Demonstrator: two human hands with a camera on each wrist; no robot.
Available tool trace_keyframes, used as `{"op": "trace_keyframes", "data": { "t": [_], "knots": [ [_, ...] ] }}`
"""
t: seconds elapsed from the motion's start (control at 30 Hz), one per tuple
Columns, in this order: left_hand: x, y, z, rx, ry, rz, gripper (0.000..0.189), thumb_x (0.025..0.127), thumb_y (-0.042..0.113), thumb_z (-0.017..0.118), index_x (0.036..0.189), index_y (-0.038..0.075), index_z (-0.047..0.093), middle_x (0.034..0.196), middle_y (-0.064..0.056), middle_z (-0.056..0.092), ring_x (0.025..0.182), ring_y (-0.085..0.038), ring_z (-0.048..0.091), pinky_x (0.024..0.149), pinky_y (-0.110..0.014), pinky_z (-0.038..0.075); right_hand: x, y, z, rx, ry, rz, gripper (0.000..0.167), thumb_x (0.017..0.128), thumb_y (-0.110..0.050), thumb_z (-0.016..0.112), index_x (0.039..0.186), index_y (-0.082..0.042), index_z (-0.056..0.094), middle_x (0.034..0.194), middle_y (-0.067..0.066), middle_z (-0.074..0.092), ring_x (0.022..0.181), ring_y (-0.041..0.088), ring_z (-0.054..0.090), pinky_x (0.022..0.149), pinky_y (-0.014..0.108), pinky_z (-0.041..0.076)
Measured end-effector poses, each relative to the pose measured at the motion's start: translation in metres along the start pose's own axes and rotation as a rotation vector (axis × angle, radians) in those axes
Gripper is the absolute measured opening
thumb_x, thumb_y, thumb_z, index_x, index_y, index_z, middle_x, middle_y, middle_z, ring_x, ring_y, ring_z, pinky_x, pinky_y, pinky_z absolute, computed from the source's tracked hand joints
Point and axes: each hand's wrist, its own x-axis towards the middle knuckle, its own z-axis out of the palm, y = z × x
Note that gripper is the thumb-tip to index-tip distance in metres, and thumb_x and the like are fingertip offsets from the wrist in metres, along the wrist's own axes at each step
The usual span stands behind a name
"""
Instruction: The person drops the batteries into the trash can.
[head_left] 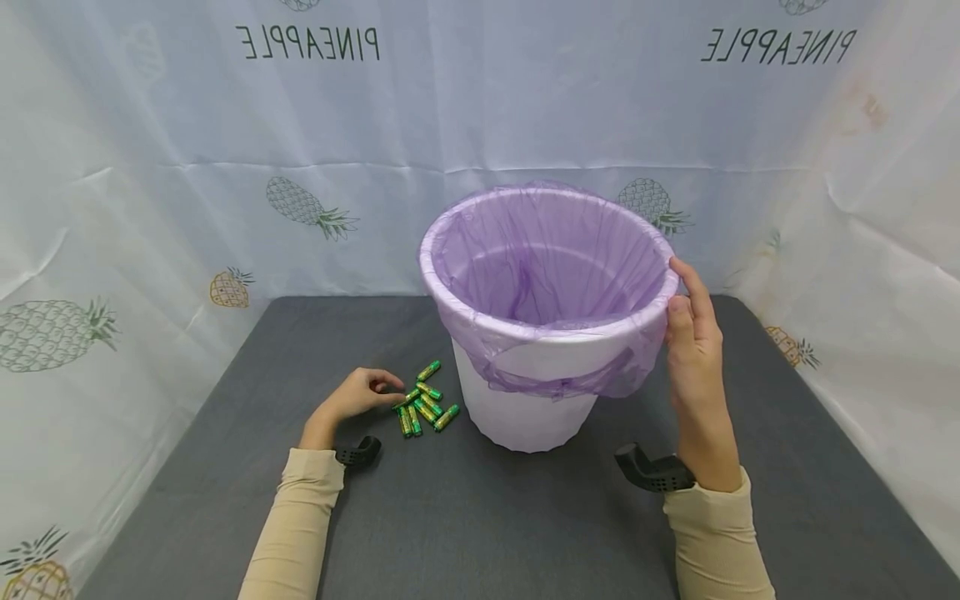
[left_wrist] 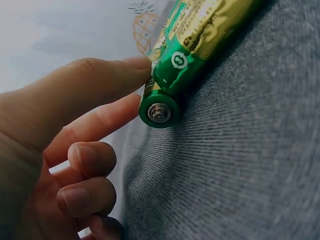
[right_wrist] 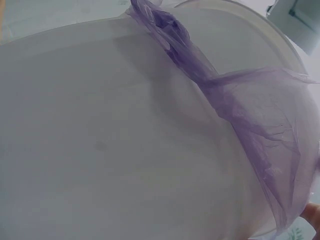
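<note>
My left hand (head_left: 363, 393) is at the left side of a small pile of green and gold batteries (head_left: 427, 405) on the table. In the left wrist view its thumb and index finger pinch one battery (left_wrist: 159, 114) near the metal-tipped end, with the other fingers curled. A second battery (left_wrist: 212, 32) lies right against that one. My right hand (head_left: 697, 342) grips the right rim of a white trash bin (head_left: 525, 417), thumb and index finger at the edge. A purple bag (head_left: 555, 225) lines the bin and folds over its rim.
The bin stands on a dark grey tabletop (head_left: 480, 525), just right of the batteries. White curtains (head_left: 480, 100) printed with pineapples enclose the back and sides. Loose purple bag film (right_wrist: 265, 115) hangs down outside the bin.
</note>
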Motion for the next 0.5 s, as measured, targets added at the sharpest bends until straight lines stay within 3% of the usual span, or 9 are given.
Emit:
{"op": "trace_keyframes", "data": {
  "t": [0.33, 0.5],
  "knots": [
    [-0.002, -0.007, -0.003, 0.026, 0.022, 0.005, 0.023, 0.085, 0.013, 0.071, 0.104, 0.0, 0.071, 0.075, 0.001, 0.046, 0.066, -0.007, 0.038, 0.063, -0.023, 0.033, 0.0, 0.002, -0.001, 0.004, -0.011, -0.014, 0.039, 0.1, -0.023, 0.05, 0.139, -0.018, 0.051, 0.064, -0.011, 0.035, 0.059, 0.004, 0.033, 0.056, 0.016, 0.03],
    [-0.003, -0.013, -0.007, 0.058, 0.032, 0.002, 0.024, 0.083, 0.013, 0.074, 0.104, 0.0, 0.072, 0.071, 0.001, 0.044, 0.062, -0.006, 0.036, 0.061, -0.022, 0.031, 0.002, 0.002, -0.002, 0.028, -0.029, -0.032, 0.039, 0.1, -0.022, 0.05, 0.139, -0.017, 0.051, 0.064, -0.01, 0.033, 0.058, 0.005, 0.031, 0.055, 0.018, 0.028]
  ]
}}
